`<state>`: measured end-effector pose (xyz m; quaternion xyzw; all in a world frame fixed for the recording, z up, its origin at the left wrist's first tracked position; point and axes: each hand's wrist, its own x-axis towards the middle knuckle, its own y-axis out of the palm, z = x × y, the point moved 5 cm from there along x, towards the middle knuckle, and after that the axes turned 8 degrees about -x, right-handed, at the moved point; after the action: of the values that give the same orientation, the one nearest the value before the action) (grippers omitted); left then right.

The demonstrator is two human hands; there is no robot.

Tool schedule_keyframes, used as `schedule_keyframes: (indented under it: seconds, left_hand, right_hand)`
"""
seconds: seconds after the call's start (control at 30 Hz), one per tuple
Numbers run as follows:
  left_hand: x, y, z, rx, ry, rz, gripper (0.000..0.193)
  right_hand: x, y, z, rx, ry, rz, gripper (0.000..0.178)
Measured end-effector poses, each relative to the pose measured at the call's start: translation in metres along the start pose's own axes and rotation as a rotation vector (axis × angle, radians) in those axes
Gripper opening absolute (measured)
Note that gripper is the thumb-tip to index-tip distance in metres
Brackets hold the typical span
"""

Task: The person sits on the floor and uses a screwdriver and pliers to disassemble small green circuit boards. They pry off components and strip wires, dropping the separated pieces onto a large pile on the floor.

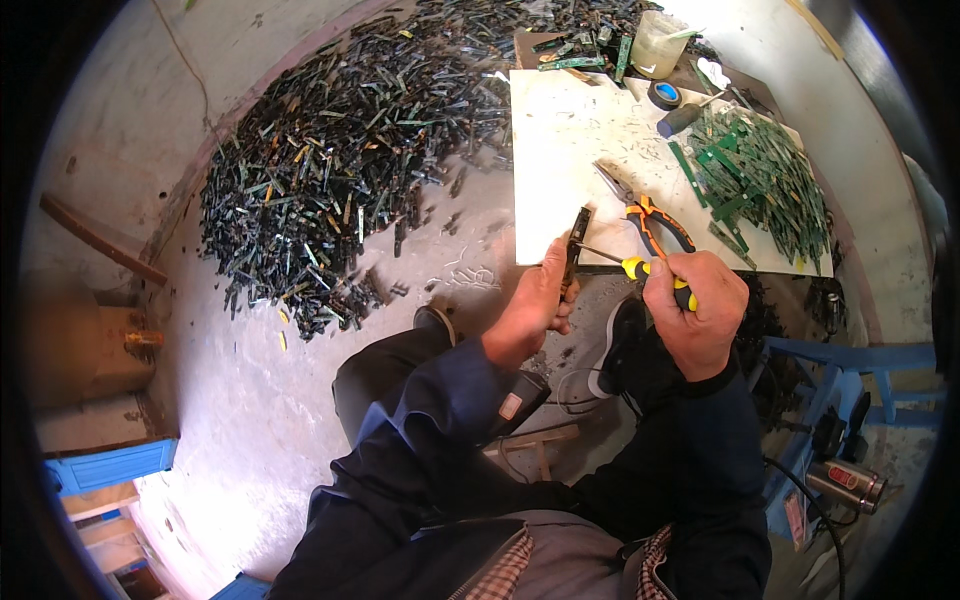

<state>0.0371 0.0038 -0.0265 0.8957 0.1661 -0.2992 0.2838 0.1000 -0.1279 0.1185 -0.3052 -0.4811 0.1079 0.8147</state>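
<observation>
The left hand (532,306) pinches a long black plastic strip (577,238), pointing just past 12 o'clock; the right hand (702,308) grips a yellow-and-black screwdriver (635,268), aimed at the strip toward 10.

I can read no lettering; the red mark (842,477) on the shiny silver metal cylinder (868,491) at my right is too small.

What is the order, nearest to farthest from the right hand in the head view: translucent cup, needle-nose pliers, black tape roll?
1. Needle-nose pliers: forward-left of the right hand.
2. Black tape roll: farther forward.
3. Translucent cup: farthest forward.
</observation>
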Motion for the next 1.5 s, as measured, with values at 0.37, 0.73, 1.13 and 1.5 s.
schedule_keyframes:
  seconds: [0.37, 0.73, 1.13, 1.5]
  left_hand:
    - [0.002, -0.002, 0.004, -0.020, 0.012, 0.044, 0.058]
    - [0.005, 0.000, 0.003, 0.012, 0.039, 0.028, 0.059]
    - [0.004, 0.004, 0.002, 0.067, 0.013, -0.001, 0.063]
    - [0.003, 0.003, 0.003, 0.076, 0.062, 0.060, 0.061]
  right_hand:
    - [0.000, 0.003, -0.001, 0.012, -0.026, 0.012, 0.016]
    - [0.020, 0.011, -0.011, -0.041, 0.029, 0.128, 0.014]
    - [0.061, 0.033, -0.032, 0.043, 0.072, 0.389, 0.014]
    - [0.076, 0.051, -0.053, 0.160, 0.073, 0.469, 0.015]
